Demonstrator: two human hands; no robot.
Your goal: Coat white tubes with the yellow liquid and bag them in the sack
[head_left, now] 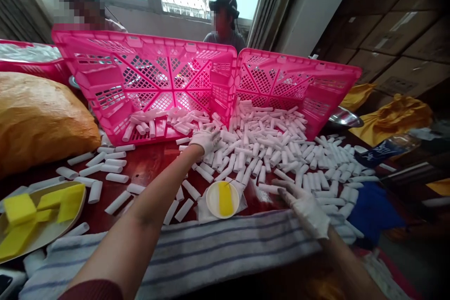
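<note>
My left hand (205, 141), in a white glove, stretches forward onto a pile of small white tubes (241, 159). Its fingers look spread, and their tips blend into the pile. My right hand (305, 206), gloved with the fingertips bare, is low at the right of the pile. Between its thumb and finger lies the end of one white tube (270, 188). Near my hands, a small round dish (212, 201) holds a yellow sponge (225, 199) on a clear plastic sheet. A striped towel (218, 248) lies along the table's near edge.
Two pink crates (172, 89) lie tipped toward me, tubes spilling from them. At left are an orange sack (42, 122) and a tray (75, 220) of yellow sponges. A bottle (390, 147) lies at right. Cartons (404, 75) are stacked behind. Two people sit beyond the crates.
</note>
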